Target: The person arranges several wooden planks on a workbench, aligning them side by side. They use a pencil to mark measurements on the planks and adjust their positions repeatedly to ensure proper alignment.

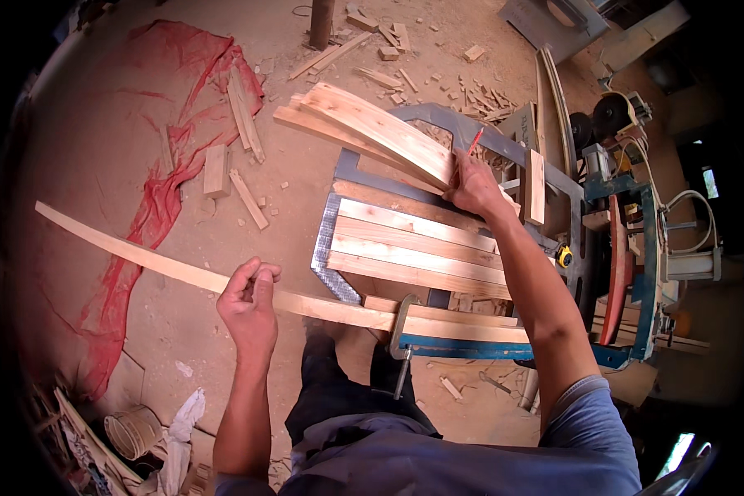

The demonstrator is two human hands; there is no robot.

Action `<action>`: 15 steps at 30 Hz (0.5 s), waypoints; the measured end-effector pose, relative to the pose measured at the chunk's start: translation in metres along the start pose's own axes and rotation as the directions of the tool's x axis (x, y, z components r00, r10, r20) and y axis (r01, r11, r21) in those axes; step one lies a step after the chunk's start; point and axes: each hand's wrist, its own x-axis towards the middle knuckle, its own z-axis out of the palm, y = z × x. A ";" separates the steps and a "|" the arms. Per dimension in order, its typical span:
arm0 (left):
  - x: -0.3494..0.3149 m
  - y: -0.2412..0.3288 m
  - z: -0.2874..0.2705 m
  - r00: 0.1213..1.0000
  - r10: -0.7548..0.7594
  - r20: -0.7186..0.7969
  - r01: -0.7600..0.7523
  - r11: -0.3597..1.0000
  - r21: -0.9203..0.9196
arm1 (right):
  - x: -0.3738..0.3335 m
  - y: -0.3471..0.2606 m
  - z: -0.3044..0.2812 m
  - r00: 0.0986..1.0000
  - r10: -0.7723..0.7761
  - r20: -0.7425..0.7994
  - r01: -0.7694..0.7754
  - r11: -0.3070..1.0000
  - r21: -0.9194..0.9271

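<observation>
My left hand (250, 299) is closed, fingers curled to the thumb, over a long thin wooden strip (153, 260). Whether it grips the strip or something small is hidden. A C-clamp (400, 326) crosses that strip beside a blue metal beam (463, 347). My right hand (476, 188) is closed with a red pencil (476, 140) sticking up from it. Its fingers touch the near end of a pale board (380, 124), which lies askew over another board (331, 137). Between my hands, several planed boards (417, 240) lie side by side on a metal frame (326, 248).
A yellow tape measure (564, 255) sits right of the boards. Further right stands a machine with a blue frame (643, 281) and hoses. Wood offcuts (246, 198) and a red sheet (161, 194) lie on the floor. A bucket (132, 434) stands at lower left.
</observation>
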 end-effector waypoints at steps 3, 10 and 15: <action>0.006 -0.006 -0.023 1.000 -0.010 0.012 0.010 1.000 -0.013 | 0.002 -0.013 0.001 1.000 0.026 0.001 -0.026 0.995 -0.098; 0.015 -0.017 -0.030 0.996 -0.024 0.090 0.033 0.995 -0.099 | -0.026 -0.060 -0.040 0.975 0.223 0.013 -0.209 0.892 0.401; 0.026 0.028 0.023 0.899 -0.208 0.386 0.316 0.918 -0.241 | -0.080 -0.135 -0.073 0.932 0.353 0.088 -0.325 0.699 0.637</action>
